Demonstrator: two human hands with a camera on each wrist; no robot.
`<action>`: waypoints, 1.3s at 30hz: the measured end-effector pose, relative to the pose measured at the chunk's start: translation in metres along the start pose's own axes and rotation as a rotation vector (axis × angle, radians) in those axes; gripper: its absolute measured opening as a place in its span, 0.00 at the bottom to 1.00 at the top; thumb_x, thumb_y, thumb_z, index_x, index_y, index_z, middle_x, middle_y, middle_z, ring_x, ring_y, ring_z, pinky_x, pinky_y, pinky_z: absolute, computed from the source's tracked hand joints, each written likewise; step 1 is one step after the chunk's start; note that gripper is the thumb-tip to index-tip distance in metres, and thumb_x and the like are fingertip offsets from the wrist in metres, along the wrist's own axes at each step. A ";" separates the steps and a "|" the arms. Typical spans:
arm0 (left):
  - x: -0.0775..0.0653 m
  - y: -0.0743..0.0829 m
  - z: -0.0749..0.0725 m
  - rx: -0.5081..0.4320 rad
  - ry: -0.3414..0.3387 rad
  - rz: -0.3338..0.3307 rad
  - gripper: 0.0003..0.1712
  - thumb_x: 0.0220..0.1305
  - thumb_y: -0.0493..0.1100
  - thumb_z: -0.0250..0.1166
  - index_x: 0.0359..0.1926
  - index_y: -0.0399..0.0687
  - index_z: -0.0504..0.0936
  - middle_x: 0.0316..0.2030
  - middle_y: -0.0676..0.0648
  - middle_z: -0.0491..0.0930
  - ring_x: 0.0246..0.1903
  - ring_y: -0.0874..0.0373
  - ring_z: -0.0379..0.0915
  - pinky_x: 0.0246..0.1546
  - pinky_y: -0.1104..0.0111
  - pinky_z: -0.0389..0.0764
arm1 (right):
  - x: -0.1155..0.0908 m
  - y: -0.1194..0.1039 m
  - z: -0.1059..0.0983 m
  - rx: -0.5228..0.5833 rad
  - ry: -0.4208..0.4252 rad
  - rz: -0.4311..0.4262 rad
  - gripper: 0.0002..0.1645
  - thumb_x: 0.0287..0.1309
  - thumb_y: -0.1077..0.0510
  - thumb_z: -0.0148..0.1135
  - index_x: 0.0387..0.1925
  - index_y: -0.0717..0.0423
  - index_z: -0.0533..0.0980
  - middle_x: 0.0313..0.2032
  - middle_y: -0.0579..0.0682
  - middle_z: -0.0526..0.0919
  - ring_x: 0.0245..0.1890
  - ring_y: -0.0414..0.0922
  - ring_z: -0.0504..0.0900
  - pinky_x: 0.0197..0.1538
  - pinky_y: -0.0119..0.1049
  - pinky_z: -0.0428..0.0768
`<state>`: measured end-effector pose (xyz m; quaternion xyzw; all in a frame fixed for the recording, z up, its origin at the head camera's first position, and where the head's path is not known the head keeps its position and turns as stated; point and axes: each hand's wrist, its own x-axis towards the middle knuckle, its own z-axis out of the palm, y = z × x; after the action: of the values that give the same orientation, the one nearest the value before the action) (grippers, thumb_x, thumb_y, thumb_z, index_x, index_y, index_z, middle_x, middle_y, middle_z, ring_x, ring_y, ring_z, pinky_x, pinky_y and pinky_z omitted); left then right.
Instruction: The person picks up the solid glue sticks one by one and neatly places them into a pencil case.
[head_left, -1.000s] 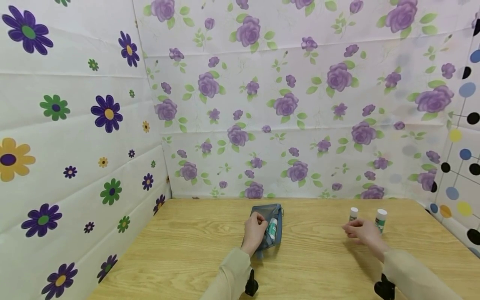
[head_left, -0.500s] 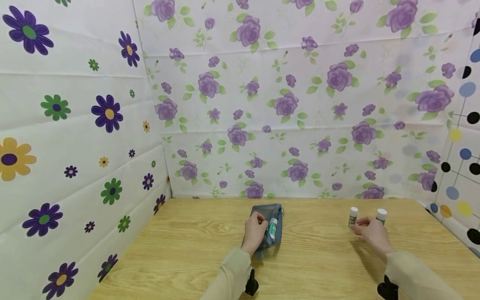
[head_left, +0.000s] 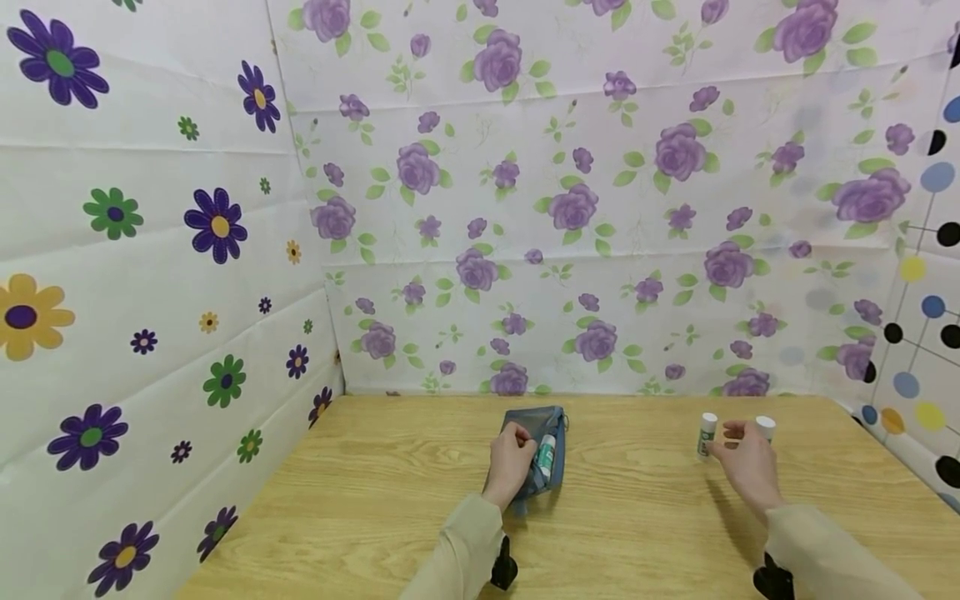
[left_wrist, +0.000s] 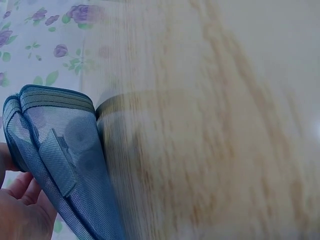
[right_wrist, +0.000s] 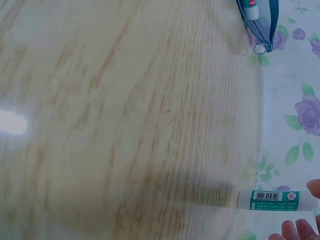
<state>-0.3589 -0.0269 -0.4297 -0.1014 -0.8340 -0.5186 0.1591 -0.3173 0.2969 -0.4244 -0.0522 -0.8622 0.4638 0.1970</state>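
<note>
My left hand (head_left: 512, 467) grips the edge of a blue mesh zipper pouch (head_left: 555, 417), its fingers and thumb on the fabric in the left wrist view. Inside the pouch's open top lies a green-and-white glue stick (head_left: 546, 456). On the right, my right hand (head_left: 752, 468) is beside a small upright glue stick (head_left: 707, 436), thumb and fingers apart. That stick's white-and-green barrel (right_wrist: 275, 200) shows in the right wrist view, with thumb and fingertips to either side of its end. Behind the right hand stands a larger glue stick (head_left: 765, 425), mostly hidden except its white cap.
The wood-grain table (head_left: 375, 483) meets a wall of purple-flowered cloth (head_left: 525, 292) at its back edge. More patterned cloth hangs at the left and right sides. A ring (right_wrist: 259, 48) hangs from the pouch's zipper end.
My right hand has moved right and slightly up, from in front of the small glue stick to its right side, covering more of the larger one. The left hand and pouch stay put.
</note>
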 end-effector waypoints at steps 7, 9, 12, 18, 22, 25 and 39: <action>0.001 -0.001 0.000 0.004 0.003 0.008 0.04 0.57 0.30 0.55 0.28 0.41 0.70 0.20 0.50 0.66 0.18 0.60 0.61 0.19 0.69 0.64 | 0.002 0.000 0.004 0.037 0.009 0.033 0.34 0.56 0.61 0.57 0.56 0.77 0.53 0.50 0.73 0.60 0.48 0.67 0.65 0.44 0.55 0.68; 0.001 -0.002 0.001 0.004 0.001 -0.001 0.04 0.57 0.30 0.55 0.28 0.41 0.70 0.20 0.50 0.66 0.18 0.61 0.61 0.19 0.69 0.64 | 0.003 0.001 0.005 0.058 -0.004 0.058 0.36 0.57 0.60 0.57 0.57 0.77 0.51 0.51 0.74 0.59 0.49 0.67 0.63 0.45 0.55 0.67; 0.001 -0.004 0.001 0.001 -0.001 -0.003 0.05 0.57 0.30 0.55 0.28 0.42 0.70 0.20 0.50 0.66 0.18 0.61 0.61 0.19 0.69 0.64 | 0.004 0.003 0.007 0.091 -0.017 0.095 0.39 0.57 0.58 0.56 0.59 0.76 0.48 0.53 0.74 0.56 0.51 0.67 0.61 0.46 0.55 0.66; 0.000 -0.003 0.001 -0.003 -0.004 0.006 0.05 0.57 0.30 0.55 0.28 0.41 0.70 0.20 0.50 0.66 0.18 0.61 0.61 0.19 0.69 0.63 | 0.007 0.006 0.010 0.116 -0.006 0.129 0.39 0.57 0.57 0.56 0.60 0.73 0.48 0.54 0.73 0.55 0.53 0.66 0.61 0.48 0.56 0.65; 0.001 -0.002 0.001 -0.010 -0.007 -0.001 0.05 0.58 0.30 0.55 0.28 0.42 0.70 0.20 0.50 0.66 0.18 0.61 0.60 0.19 0.70 0.63 | 0.010 0.006 0.013 0.129 0.014 0.131 0.38 0.57 0.59 0.56 0.60 0.73 0.48 0.55 0.73 0.56 0.53 0.66 0.61 0.48 0.55 0.65; 0.000 -0.002 0.001 -0.009 -0.004 0.004 0.05 0.58 0.30 0.55 0.28 0.42 0.70 0.19 0.50 0.66 0.17 0.61 0.61 0.19 0.70 0.63 | 0.010 0.005 0.014 0.142 0.016 0.126 0.38 0.58 0.60 0.55 0.60 0.73 0.48 0.55 0.72 0.56 0.53 0.66 0.61 0.48 0.55 0.65; 0.001 -0.003 0.001 -0.014 0.000 -0.001 0.05 0.58 0.31 0.55 0.28 0.42 0.70 0.19 0.50 0.66 0.17 0.61 0.60 0.18 0.69 0.63 | 0.014 0.005 0.020 0.165 0.031 0.109 0.35 0.58 0.63 0.53 0.59 0.74 0.48 0.53 0.72 0.57 0.52 0.66 0.61 0.48 0.55 0.65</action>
<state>-0.3610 -0.0272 -0.4320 -0.1020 -0.8304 -0.5245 0.1580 -0.3381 0.2882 -0.4339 -0.0899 -0.8138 0.5424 0.1886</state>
